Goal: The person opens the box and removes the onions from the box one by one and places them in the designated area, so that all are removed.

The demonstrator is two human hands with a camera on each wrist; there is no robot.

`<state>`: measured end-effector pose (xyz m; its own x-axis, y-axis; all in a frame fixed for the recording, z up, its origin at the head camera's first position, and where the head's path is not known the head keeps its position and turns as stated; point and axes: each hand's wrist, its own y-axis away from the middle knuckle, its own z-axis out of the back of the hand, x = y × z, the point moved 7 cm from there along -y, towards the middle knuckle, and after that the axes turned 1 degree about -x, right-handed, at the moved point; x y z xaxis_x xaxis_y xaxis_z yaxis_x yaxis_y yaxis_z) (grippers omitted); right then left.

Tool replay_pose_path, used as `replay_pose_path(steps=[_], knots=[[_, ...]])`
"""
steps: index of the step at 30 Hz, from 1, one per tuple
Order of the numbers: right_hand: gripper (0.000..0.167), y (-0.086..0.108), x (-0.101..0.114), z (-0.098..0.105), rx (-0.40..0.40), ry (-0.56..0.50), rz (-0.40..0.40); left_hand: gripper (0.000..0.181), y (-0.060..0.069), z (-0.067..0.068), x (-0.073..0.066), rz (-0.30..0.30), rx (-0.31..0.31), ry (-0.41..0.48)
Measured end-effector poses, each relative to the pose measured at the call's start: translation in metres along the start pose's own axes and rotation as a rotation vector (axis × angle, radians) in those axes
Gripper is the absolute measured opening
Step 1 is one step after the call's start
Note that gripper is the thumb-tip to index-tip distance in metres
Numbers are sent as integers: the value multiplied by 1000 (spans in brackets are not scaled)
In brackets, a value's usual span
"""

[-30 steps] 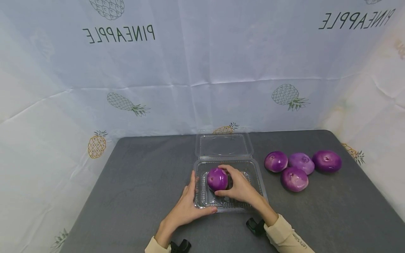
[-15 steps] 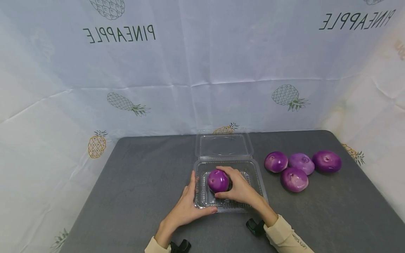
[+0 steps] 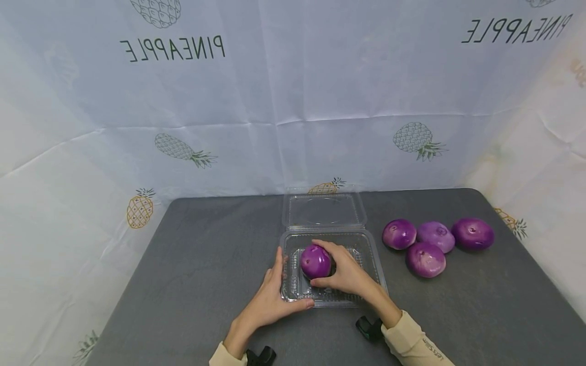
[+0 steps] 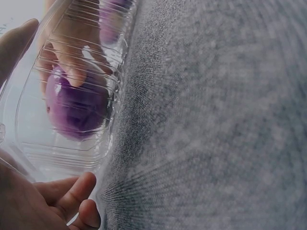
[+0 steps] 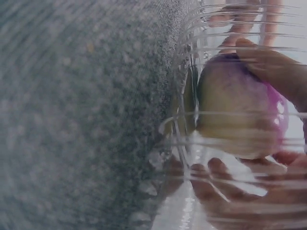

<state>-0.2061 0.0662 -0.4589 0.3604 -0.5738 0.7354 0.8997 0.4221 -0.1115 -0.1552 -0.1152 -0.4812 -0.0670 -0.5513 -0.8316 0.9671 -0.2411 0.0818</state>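
A peeled red onion (image 3: 314, 261) sits in the left half of a clear plastic clamshell container (image 3: 377, 256), whose lid (image 3: 323, 211) is folded back. My right hand (image 3: 345, 270) grips the onion between thumb and fingers from its right side. Around the container's near left corner, my left hand (image 3: 267, 301) holds the box, thumb along the front rim and fingers against the left wall. Through the clear wall in the left wrist view, the onion (image 4: 76, 108) shows low in the box under the right fingers. The right wrist view also has the onion (image 5: 237, 108) behind plastic.
Several more red onions (image 3: 426, 260) lie grouped on the grey table (image 3: 220, 244) to the right of the container. A white cloth with pineapple prints (image 3: 284, 91) hangs behind and beside the table. Both wrists carry black camera straps.
Over the last second the onion and my right hand have shifted slightly toward me inside the container, then stayed nearly still. My left hand and the other onions have not moved.
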Motion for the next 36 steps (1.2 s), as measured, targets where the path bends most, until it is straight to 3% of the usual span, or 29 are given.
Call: replay_pose_path(steps=[27, 36], knots=[[89, 1, 2, 0, 3, 16, 27, 137, 1, 0, -2, -8, 1, -13], [90, 4, 9, 8, -45, 20, 50, 137, 0, 0, -1, -18, 1, -9]])
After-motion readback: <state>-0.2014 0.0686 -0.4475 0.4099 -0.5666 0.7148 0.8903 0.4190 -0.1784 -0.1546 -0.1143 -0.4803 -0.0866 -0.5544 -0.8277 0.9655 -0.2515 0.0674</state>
